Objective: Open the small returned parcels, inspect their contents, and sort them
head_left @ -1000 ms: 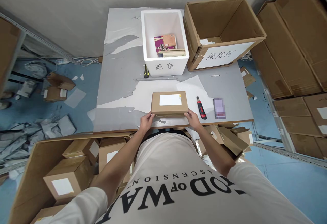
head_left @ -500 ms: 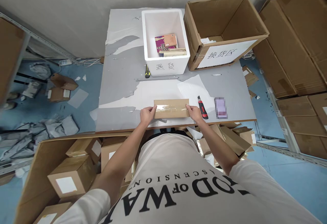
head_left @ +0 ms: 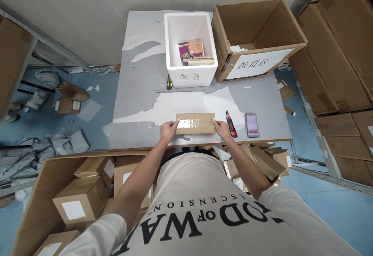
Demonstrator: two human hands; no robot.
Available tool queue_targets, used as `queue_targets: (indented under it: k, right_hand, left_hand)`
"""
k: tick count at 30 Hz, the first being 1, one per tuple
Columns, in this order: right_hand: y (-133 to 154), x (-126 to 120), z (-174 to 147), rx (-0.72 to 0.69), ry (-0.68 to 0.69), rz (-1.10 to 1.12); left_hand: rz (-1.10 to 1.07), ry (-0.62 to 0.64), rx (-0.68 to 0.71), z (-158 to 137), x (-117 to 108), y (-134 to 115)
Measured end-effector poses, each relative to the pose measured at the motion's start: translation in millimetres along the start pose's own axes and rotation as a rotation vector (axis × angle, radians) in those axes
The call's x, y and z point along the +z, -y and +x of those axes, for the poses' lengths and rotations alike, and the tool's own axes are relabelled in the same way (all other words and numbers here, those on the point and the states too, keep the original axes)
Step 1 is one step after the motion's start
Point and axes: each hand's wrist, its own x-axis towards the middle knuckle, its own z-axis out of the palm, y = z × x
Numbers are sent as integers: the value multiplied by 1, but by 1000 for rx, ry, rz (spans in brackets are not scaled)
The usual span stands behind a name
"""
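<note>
Head view: wearer at a grey tabletop (head_left: 136, 81), items logged left to right.
Open carton: large brown cardboard carton (head_left: 39, 195) at lower left, holding labelled boxes (head_left: 80, 189).
Left grip (head_left: 168, 131): closed on the near item's left end, thumb uppermost.
White foam box: open, rectangular white foam box (head_left: 190, 78) toward the back, books (head_left: 190, 49) inside.
Taped box: oblong brown cardboard box (head_left: 195, 125) with glossy clear tape, held at the tabletop's near edge; whether it rests there cannot be told.
Long axis: left to right, roughly parallel to that edge; taped face toward the wearer.
Right grip (head_left: 221, 129): closed on the right end, matching the left; the paired hold presumably keeps the box level and its taped face unobstructed.
Cutter: red-and-black utility knife (head_left: 231, 125), blade end away from the wearer, apparently parked within easy reach.
Purple item: blurred, oblong purple object (head_left: 252, 125); identity undetermined.
</note>
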Motion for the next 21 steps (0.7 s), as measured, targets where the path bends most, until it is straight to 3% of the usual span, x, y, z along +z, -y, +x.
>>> queue_targets:
  k: [4, 7, 10, 14, 21]
  right_hand:
    - [-11, 2, -1, 37, 54, 115]
    - [-29, 4, -4, 63, 46, 254]
    - [-53, 5, -13, 0, 20, 229]
    - [-71, 14, -24, -100, 135, 187]
    - [-54, 31, -24, -128, 103, 267]
  left_hand:
    - [-35, 16, -27, -5, 2, 8]
    - [-181, 27, -56, -10, 10, 27]
    - [-375, 84, -60, -18, 21, 53]
    - [-473, 221, -3, -31, 33, 76]
    - [-472, 215, 15, -34, 38, 61]
